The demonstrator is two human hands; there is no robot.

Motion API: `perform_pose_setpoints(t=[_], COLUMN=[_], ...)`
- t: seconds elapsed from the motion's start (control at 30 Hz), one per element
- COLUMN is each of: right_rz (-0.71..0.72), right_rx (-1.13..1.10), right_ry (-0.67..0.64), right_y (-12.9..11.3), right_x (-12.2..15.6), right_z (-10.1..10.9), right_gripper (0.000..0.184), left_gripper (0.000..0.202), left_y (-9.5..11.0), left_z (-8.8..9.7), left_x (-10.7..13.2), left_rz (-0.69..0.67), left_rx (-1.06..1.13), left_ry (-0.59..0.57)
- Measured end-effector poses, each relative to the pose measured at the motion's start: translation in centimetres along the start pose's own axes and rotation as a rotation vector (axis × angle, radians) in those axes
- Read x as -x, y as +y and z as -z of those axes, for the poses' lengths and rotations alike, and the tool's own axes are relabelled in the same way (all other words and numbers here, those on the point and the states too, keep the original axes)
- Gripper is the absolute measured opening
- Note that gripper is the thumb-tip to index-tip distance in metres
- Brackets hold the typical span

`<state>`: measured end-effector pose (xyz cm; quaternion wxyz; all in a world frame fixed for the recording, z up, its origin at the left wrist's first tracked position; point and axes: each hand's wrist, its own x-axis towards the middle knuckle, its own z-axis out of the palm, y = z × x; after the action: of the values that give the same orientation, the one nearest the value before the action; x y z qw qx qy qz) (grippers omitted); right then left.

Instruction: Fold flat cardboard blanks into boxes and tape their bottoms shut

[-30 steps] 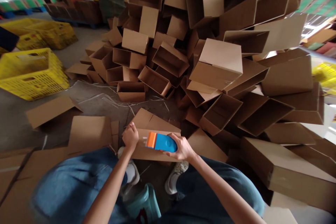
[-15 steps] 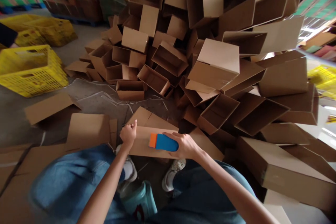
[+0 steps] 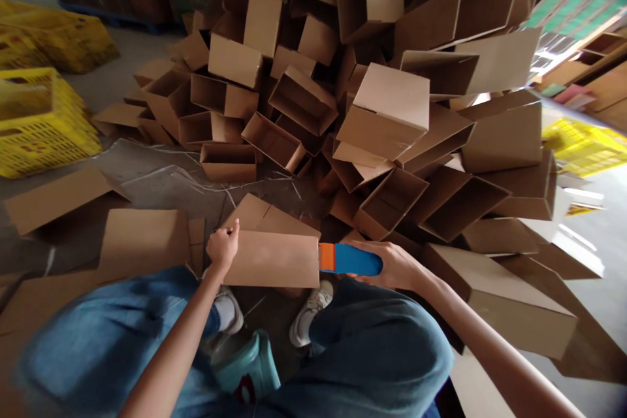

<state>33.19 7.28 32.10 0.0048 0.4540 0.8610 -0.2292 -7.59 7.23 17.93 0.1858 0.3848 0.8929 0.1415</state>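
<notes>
A closed cardboard box (image 3: 274, 260) lies lengthwise before me, above my shoes. My left hand (image 3: 223, 249) is at its left end, fingers curled against the edge and one digit pointing up. In my right hand (image 3: 394, 264) is a blue and orange tape dispenser (image 3: 357, 260), gripped by its rounded blue back. The dispenser's orange front meets the box's right end. Any tape under it cannot be made out. Behind the box, a cardboard flap or second piece (image 3: 264, 214) sticks out.
A high heap of open cardboard boxes (image 3: 304, 101) rises ahead and to the right. Yellow plastic crates (image 3: 53, 124) stand at left. Flattened cardboard (image 3: 142, 241) lies by my left knee. A teal bucket (image 3: 249, 366) sits between my legs, and white straps (image 3: 181, 176) litter the floor.
My right hand has moved right with the tape dispenser, from the middle of the box's top to its right end. My left hand stays at the left end. The view has shifted slightly.
</notes>
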Motion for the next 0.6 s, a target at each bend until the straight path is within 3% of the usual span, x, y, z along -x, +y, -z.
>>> perform_pose_setpoints(t=[0.3,0.6], right_rz=[-0.149,-0.142], right_rx=[0.066,0.15], right_ry=[-0.032,-0.008], right_y=[2.5,4.0], right_x=[3.9,6.0], right_z=[2.1,2.9], right_gripper=[0.076,0.078], left_gripper=[0.066,0.064], left_y=[0.2,0.4], left_z=[0.0,-0.1], left_x=[-0.2,-0.3], left_rz=[-0.006,0.011], left_rx=[-0.016,-0.009], left_ry=[0.007,0.017])
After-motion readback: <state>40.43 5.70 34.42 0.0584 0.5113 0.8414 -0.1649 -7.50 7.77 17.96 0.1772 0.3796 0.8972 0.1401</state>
